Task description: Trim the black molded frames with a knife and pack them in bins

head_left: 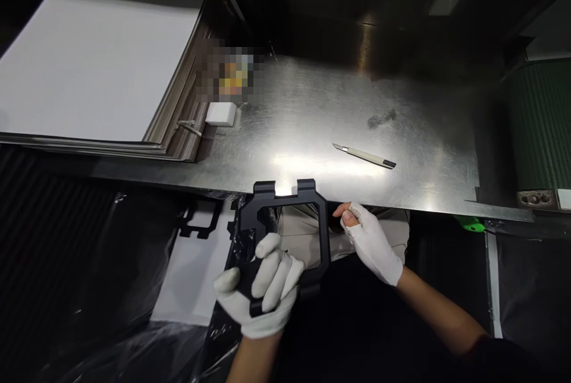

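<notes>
1. Left hand (263, 288), gloved, grips the black plastic frame (285, 228) by its near-left edge; frame sits upright at the near edge of the worktop (312, 127)
2. Right hand (370, 243) pinches the frame's right side, fingertips narrow
3. Judgement: keep both grips firm and the frame steady against the metal edge
4. Utility knife (364, 156) lies far right, well apart; paper stack (89, 62) far left

On my feed I see a steel counter (312, 121) with a utility knife (364, 156) lying on it, blade pointing left. A stack of white sheets (98, 62) sits on the counter's left end, and a small white block (220, 113) rests just beside the stack. A green belt (542, 124) stands at the right edge.
</notes>
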`<state>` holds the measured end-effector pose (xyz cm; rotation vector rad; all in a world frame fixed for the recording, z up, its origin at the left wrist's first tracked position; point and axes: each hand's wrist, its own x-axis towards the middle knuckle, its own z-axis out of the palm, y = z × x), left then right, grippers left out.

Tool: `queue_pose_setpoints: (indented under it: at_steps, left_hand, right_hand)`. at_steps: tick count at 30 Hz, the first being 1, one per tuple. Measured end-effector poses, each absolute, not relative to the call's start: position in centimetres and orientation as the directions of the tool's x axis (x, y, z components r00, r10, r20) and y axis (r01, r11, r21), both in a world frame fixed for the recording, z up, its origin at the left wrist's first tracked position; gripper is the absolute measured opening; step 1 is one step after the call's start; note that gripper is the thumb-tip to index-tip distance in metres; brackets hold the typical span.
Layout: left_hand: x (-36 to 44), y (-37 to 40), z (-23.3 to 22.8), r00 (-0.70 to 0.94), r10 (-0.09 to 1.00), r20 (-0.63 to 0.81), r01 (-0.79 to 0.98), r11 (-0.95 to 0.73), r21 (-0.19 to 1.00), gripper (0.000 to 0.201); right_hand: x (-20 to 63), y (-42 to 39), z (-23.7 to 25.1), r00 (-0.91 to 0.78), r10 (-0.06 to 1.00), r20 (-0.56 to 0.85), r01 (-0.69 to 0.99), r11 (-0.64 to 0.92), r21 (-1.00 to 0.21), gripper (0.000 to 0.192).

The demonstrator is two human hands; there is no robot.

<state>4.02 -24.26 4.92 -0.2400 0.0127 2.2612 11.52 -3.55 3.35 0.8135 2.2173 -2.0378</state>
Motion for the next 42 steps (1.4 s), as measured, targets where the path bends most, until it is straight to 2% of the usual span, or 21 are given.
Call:
queue_pose_setpoints:
  at_steps: [3, 5, 7, 9, 12, 14, 17, 19, 21, 22, 24, 26, 27, 31, 35, 42]
  left_hand:
    - [4.1, -23.6, 5.0, -0.619, 0.76, -0.198, -0.764, -0.641, -0.072, 0.03]
    - [3.7, -23.3, 5.2, -0.617, 0.759, -0.208, -0.774, -0.633, -0.012, 0.03]
    - [2.5, -23.0, 5.7, -0.625, 0.753, -0.206, -0.78, -0.608, 0.145, 0.028]
    - [0.5, -22.7, 6.4, -0.609, 0.77, -0.193, -0.772, -0.519, 0.366, 0.031]
    - [-3.3, -21.5, 8.1, -0.585, 0.785, -0.203, -0.682, -0.34, 0.648, 0.037]
    - [-5.6, -20.4, 8.9, -0.58, 0.783, -0.226, -0.618, -0.241, 0.748, 0.036]
    - [-8.0, -18.6, 9.2, -0.566, 0.782, -0.26, -0.535, -0.109, 0.838, 0.028]
    - [-8.8, -17.7, 8.8, -0.551, 0.785, -0.283, -0.5, -0.04, 0.865, 0.03]
    - [-9.1, -17.1, 8.3, -0.541, 0.783, -0.306, -0.494, -0.001, 0.869, 0.028]
    - [-9.2, -17.0, 8.0, -0.536, 0.782, -0.316, -0.497, 0.01, 0.867, 0.027]
    - [-9.2, -16.9, 7.7, -0.533, 0.78, -0.328, -0.507, 0.016, 0.862, 0.029]
    - [-9.3, -17.0, 7.6, -0.522, 0.785, -0.334, -0.517, 0.019, 0.856, 0.03]
    - [-9.3, -17.0, 7.6, -0.516, 0.788, -0.336, -0.521, 0.023, 0.853, 0.029]
    - [-9.5, -17.0, 7.6, -0.497, 0.802, -0.33, -0.515, 0.034, 0.857, 0.028]
    - [-9.6, -16.9, 7.7, -0.493, 0.811, -0.313, -0.496, 0.033, 0.867, 0.027]
    - [-9.4, -16.9, 8.0, -0.48, 0.805, -0.348, -0.521, 0.058, 0.852, 0.028]
  right_hand:
    - [11.4, -2.6, 4.3, -0.867, 0.388, -0.313, 0.369, 0.076, -0.926, 0.033]
    - [10.6, -1.2, 4.8, -0.858, 0.475, -0.196, 0.358, 0.279, -0.891, 0.026]
    - [9.2, 1.1, 4.8, -0.833, 0.553, -0.021, 0.376, 0.538, -0.754, 0.026]
    - [7.4, 3.6, 4.4, -0.836, 0.542, 0.09, 0.412, 0.727, -0.55, 0.03]
    - [4.7, 6.3, 3.7, -0.878, 0.478, 0.016, 0.451, 0.838, -0.307, 0.032]
    - [3.7, 7.0, 3.6, -0.873, 0.483, -0.071, 0.486, 0.847, -0.213, 0.025]
    - [3.7, 7.4, 4.6, -0.809, 0.567, -0.155, 0.587, 0.795, -0.155, 0.022]
    - [4.7, 7.7, 5.7, -0.752, 0.623, -0.213, 0.658, 0.729, -0.191, 0.027]
    - [6.0, 8.0, 6.8, -0.754, 0.589, -0.291, 0.657, 0.679, -0.328, 0.035]
    - [6.7, 8.0, 7.3, -0.784, 0.518, -0.342, 0.62, 0.658, -0.427, 0.036]
    - [7.7, 7.3, 7.8, -0.851, 0.31, -0.423, 0.52, 0.607, -0.601, 0.033]
    - [7.9, 5.9, 7.7, -0.872, 0.151, -0.465, 0.452, 0.609, -0.652, 0.034]
    - [7.7, 5.0, 7.6, -0.872, 0.118, -0.476, 0.429, 0.653, -0.624, 0.036]
    - [5.5, 1.8, 6.5, -0.905, 0.108, -0.411, 0.288, 0.867, -0.406, 0.046]
    - [4.0, 0.5, 6.1, -0.92, 0.049, -0.388, 0.156, 0.956, -0.25, 0.058]
    - [4.0, 0.4, 6.3, -0.914, 0.03, -0.405, 0.117, 0.975, -0.191, 0.058]
